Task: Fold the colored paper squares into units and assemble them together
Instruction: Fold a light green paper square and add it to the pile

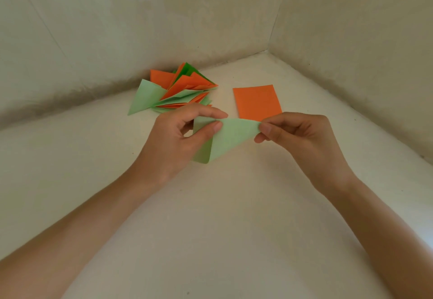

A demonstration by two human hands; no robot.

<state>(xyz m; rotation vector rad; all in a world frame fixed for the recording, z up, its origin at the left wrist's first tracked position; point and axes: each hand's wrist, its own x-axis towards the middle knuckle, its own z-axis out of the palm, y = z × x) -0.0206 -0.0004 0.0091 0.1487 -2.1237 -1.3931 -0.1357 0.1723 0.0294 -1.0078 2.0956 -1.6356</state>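
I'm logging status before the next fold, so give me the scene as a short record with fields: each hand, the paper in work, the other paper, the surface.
left hand: pinches the light green sheet at its upper left edge
right hand: pinches the sheet's right corner
light green sheet: bent over into a loose triangle, fold still rounded, held off the surface
folded pile: orange, light green and dark green pieces, heaped near the wall behind the left hand
orange sheet: unfolded, lying flat, right of the pile
surface: pale, in a corner of two walls
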